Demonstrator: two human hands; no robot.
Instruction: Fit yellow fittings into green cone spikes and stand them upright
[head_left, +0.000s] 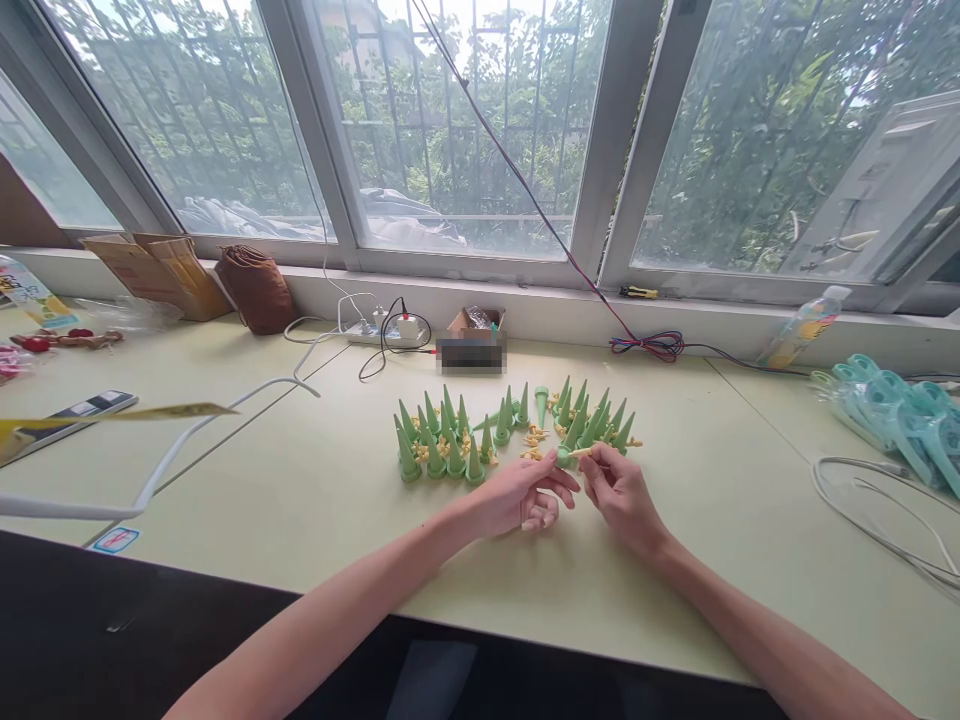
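My left hand [529, 492] pinches a green cone piece [565, 456] by its round base, with the other fingers loosely curled. Close against it, my right hand [621, 492] has its fingertips closed on a small yellow plastic piece [580, 453], whose tip reaches the green piece. Whether the two are joined is too small to tell. Just behind my hands lie loose yellow pieces [534, 437]. Green cones stand upright in a left group [455, 460] and a right group [592, 428], with yellow bits among them. One more cone [541, 406] stands point down behind the loose pieces.
A power strip [386, 333] with plugs, a small box [477, 320] and a coiled cable [660, 346] lie along the window ledge. Bagged teal parts [892, 410] and a bottle [806, 328] are at right. A white cable [187, 430] crosses the left side near a phone [90, 405].
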